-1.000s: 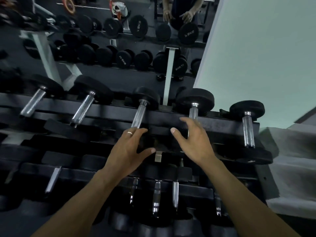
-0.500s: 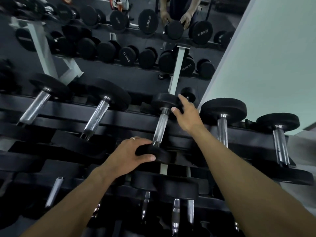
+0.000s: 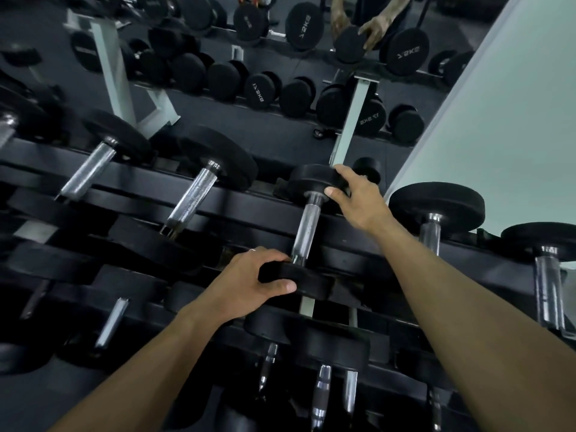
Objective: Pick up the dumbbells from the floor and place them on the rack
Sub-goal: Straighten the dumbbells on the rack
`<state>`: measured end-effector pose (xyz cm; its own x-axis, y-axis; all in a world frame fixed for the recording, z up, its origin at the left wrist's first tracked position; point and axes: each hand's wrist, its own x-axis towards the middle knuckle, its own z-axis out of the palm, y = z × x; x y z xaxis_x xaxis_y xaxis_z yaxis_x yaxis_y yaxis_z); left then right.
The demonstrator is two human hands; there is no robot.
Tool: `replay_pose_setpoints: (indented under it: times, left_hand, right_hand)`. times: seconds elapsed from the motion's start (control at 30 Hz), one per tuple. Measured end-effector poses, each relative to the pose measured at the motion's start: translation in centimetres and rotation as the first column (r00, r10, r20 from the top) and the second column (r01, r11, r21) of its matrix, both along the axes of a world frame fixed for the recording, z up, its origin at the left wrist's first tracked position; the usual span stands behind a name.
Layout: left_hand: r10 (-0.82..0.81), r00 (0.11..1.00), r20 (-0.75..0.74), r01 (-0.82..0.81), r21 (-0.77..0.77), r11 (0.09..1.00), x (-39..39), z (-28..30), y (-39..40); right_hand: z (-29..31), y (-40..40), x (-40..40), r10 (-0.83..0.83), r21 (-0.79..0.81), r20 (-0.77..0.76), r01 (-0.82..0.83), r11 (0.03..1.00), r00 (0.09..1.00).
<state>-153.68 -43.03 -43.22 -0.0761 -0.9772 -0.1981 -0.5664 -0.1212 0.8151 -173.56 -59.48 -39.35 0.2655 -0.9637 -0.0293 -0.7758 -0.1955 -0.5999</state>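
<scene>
A black dumbbell (image 3: pixel 307 226) with a knurled steel handle lies across the top tier of the dark rack (image 3: pixel 237 213). My left hand (image 3: pixel 249 285) grips its near head, fingers curled over the top and thumb under the edge. My right hand (image 3: pixel 358 198) holds the far head, fingers wrapped over its rim. Both hands are on the same dumbbell.
More dumbbells fill the top tier on both sides (image 3: pixel 199 188) (image 3: pixel 436 210) and the lower tiers (image 3: pixel 324 369). A mirror behind the rack reflects a second row of dumbbells (image 3: pixel 261 88) and my hands. A pale wall (image 3: pixel 498 104) stands at the right.
My left hand closed on the near head of the dumbbell. My right hand moved from the front rail up to the far head and curled over it.
</scene>
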Motion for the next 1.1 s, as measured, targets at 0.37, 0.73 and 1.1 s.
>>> replay_pose_setpoints:
  times: [0.37, 0.73, 1.1]
  left_hand:
    - [0.02, 0.992, 0.127, -0.018, -0.022, 1.0, -0.6, 1.1, 0.7]
    - [0.048, 0.949, 0.312, 0.004, -0.163, 0.987, 2.7, 4.5, 3.2]
    - [0.229, 0.896, 0.381, -0.132, -0.266, 0.955, 14.3, 6.1, 4.2]
  right_hand:
    - [1.0, 1.3, 0.4, -0.038, 0.007, -0.033, 0.038, 0.999, 0.999]
    - [3.2, 4.6, 5.1, 0.024, -0.243, -0.108, -0.05, 0.969, 0.994]
    - [4.8, 4.5, 15.0, 0.151, -0.012, -0.073, -0.152, 0.988, 0.986]
